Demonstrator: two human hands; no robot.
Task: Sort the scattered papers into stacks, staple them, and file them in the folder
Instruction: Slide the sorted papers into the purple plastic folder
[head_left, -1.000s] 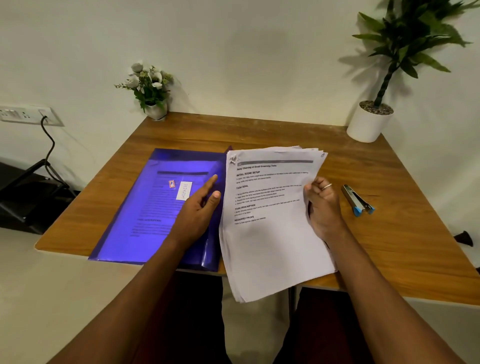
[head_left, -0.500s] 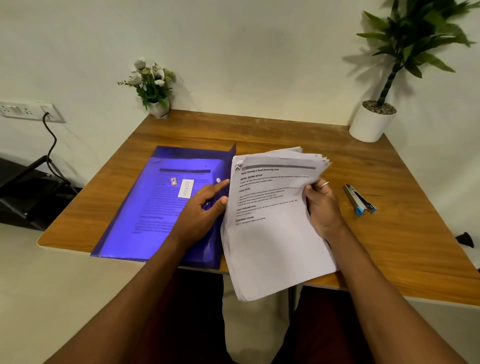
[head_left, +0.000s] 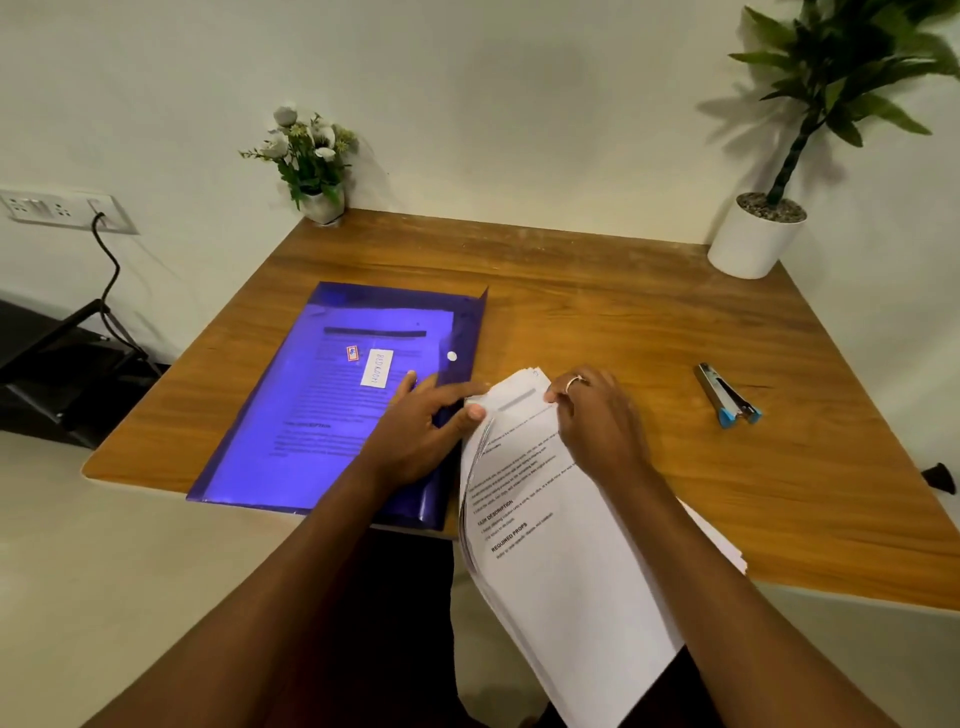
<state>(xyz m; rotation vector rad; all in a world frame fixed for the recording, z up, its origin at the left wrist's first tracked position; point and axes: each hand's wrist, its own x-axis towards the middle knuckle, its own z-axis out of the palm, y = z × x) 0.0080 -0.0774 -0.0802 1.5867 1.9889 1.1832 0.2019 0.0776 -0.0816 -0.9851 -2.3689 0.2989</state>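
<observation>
Just right of the translucent violet plastic folder (head_left: 322, 415), touching its right edge: a thick stack of printed white paper sheets (head_left: 561, 561), the near end hanging off the wooden table (head_left: 623, 312) toward the lap. Grips the stack's far edge with the right hand (head_left: 597, 421), fingers curled over it and clamped on the paper. Rests the left hand (head_left: 421, 431) on the folder's right side, fingers stretched out and apart, thumb tip touching the stack's folder-side corner. Probably light but floppy and loose, fanning apart along the folder-side edge and likely to slide and splay if lifted by one corner. Better taken by two opposite edges, squared against the table, then fed in at the folder's raised flap side. Well right of the folder, beyond the stack: a small silver stapler with blue tips (head_left: 727, 397), untouched.
</observation>
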